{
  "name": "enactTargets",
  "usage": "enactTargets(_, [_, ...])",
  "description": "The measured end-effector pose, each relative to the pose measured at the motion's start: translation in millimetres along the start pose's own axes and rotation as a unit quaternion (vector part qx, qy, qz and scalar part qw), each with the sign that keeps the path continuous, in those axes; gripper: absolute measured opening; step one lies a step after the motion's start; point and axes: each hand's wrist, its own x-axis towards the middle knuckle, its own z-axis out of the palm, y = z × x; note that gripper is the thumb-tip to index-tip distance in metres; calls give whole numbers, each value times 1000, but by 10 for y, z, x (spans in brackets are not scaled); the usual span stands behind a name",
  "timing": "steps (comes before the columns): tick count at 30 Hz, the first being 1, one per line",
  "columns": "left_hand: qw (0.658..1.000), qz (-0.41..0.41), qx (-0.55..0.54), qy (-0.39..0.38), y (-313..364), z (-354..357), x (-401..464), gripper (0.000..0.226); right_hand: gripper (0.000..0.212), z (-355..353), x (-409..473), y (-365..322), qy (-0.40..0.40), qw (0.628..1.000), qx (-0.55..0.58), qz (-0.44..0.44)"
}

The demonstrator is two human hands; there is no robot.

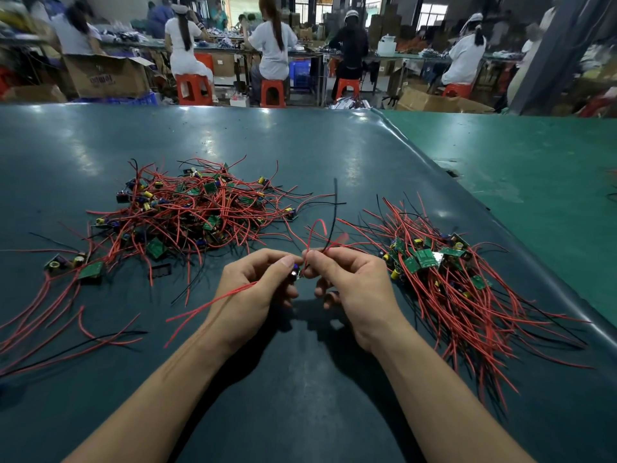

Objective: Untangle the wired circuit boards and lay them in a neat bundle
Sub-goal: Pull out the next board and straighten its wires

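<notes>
A tangled heap of small green circuit boards with red and black wires lies on the dark mat at centre left. On the right lies a bundle of boards with their wires fanned out alongside each other. Between them, my left hand pinches one small wired board, and red wires trail back over that wrist. My right hand pinches the red and black wires that rise from this board. Both hands hover just above the mat.
Two loose boards and stray red wires lie at the left edge. The dark mat ends at a raised seam on the right, beside a green surface. Seated people on orange stools work at benches beyond the far edge.
</notes>
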Motion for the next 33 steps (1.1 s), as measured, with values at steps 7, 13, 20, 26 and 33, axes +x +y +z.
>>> enactTargets(7, [994,68,81,3,-62,16,-6,19,12,-9,-14,-13,3,1000,-11,-3])
enactTargets(13, [997,73,-35,-18,-6,-45,51,9,20,12,12,-47,39,999,24,26])
enactTargets(20, [996,45,-24,-79,-33,-37,-1,26,16,-23,46,-70,55,988,117,79])
enactTargets(26, [999,37,35,15,1,53,-2,41,16,38,-35,-33,-30,998,37,49])
enactTargets(33, [996,65,4,53,41,30,30,12,10,57,-18,-52,-3,997,59,50])
